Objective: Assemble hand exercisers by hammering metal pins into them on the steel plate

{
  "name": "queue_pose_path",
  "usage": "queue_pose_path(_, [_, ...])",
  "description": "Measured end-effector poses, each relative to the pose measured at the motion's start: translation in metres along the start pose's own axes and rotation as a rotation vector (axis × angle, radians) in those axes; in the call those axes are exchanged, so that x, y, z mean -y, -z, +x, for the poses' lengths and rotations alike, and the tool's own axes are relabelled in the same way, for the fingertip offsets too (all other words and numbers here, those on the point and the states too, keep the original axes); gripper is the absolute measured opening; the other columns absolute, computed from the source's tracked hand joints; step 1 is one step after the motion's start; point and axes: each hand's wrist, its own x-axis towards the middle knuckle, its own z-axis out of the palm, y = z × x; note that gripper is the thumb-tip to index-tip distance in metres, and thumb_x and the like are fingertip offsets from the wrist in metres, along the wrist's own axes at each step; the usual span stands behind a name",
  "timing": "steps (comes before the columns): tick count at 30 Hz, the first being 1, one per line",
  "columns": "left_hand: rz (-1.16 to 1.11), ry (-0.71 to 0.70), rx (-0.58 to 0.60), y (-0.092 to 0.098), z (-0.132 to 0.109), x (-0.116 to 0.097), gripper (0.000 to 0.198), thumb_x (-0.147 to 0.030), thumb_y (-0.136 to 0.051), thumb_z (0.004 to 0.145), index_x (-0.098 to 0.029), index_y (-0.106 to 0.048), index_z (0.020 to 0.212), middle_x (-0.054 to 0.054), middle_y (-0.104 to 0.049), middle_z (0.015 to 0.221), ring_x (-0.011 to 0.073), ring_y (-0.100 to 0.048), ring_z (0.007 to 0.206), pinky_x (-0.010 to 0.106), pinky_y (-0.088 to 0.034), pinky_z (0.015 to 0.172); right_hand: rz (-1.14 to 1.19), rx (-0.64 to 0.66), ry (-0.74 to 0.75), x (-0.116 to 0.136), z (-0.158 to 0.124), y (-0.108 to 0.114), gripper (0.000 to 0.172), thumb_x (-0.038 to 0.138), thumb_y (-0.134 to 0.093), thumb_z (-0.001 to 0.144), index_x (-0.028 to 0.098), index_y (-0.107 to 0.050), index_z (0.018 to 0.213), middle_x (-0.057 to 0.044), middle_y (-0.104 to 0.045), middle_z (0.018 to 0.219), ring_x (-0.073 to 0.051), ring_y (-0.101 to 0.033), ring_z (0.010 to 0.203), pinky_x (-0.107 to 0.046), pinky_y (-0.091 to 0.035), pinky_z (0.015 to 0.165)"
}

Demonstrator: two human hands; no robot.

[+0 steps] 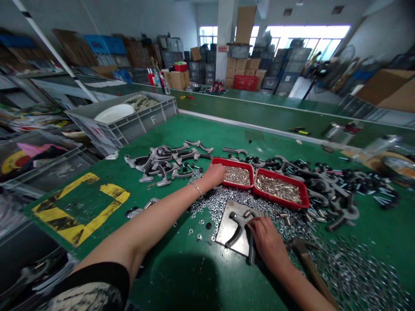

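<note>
My left hand reaches over the near left side of a red tray filled with small shiny metal parts; its fingertips are hidden. A second red tray beside it holds small metal pins. With bent fingers, my right hand grips a grey plier-like hand clamp with dark handles. That clamp rests on a square metal plate, its handles pointing towards me. A short metal cylinder shows near its pivot, close to my right fingertips.
Loose nuts or washers spread around the plate and to the right. A hammer lies by my right forearm. Grey clamp parts are piled at left, more at right with black-headed bolts. A grey crate stands at the left edge.
</note>
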Motion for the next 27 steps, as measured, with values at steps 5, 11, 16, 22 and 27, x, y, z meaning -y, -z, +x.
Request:
queue_pose_path(5, [0.055,0.031,0.036,-0.001,0.006,-0.005,0.026,-0.008,-0.046,0.091,-0.006,-0.071,0.097,0.02,-0.069,0.103,0.0256,-0.065,0.1,0.036,-0.046,0.091,-0.041,0.018,0.017,-0.003,-0.001,-0.002,0.017,0.019,-0.043,0.099,0.017,-0.06,0.098,-0.011,-0.063,0.093,-0.026,-0.056,0.09,-0.044,-0.05,0.085])
queue_pose_path(11, [0.087,0.079,0.073,-0.002,0.009,-0.01,0.022,-0.012,-0.05,0.094,-0.005,-0.068,0.104,0.019,-0.067,0.107,0.0266,-0.064,0.103,0.041,-0.049,0.091,-0.062,0.038,0.017,-0.001,0.001,0.0,0.022,0.02,-0.04,0.099,0.02,-0.061,0.093,-0.011,-0.062,0.09,-0.026,-0.056,0.088,-0.043,-0.05,0.081])
queue_pose_path(16, [0.128,0.141,0.135,-0.006,0.016,-0.014,0.034,-0.035,-0.06,0.093,-0.014,-0.058,0.121,0.01,-0.06,0.121,0.0225,-0.062,0.104,0.044,-0.053,0.089,-0.074,0.077,0.004,0.005,0.007,0.004,0.021,0.017,-0.04,0.098,0.019,-0.061,0.093,-0.013,-0.062,0.091,-0.03,-0.054,0.091,-0.044,-0.049,0.079])
queue_pose_path(22, [0.135,0.159,0.175,-0.005,0.018,-0.019,0.035,-0.034,-0.059,0.093,-0.015,-0.057,0.122,0.01,-0.059,0.122,0.0226,-0.062,0.103,0.043,-0.054,0.087,-0.063,0.07,-0.04,0.005,0.011,0.002,0.023,0.019,-0.039,0.098,0.021,-0.058,0.086,-0.012,-0.059,0.086,-0.029,-0.052,0.085,-0.043,-0.049,0.074])
queue_pose_path(27, [0.146,0.142,0.116,-0.003,0.01,-0.018,0.035,-0.034,-0.059,0.093,-0.014,-0.057,0.122,0.011,-0.06,0.121,0.0225,-0.062,0.103,0.043,-0.054,0.087,0.018,0.017,-0.051,0.006,0.007,0.0,0.023,0.023,-0.039,0.099,0.022,-0.058,0.086,-0.01,-0.061,0.086,-0.027,-0.054,0.086,-0.042,-0.049,0.079])
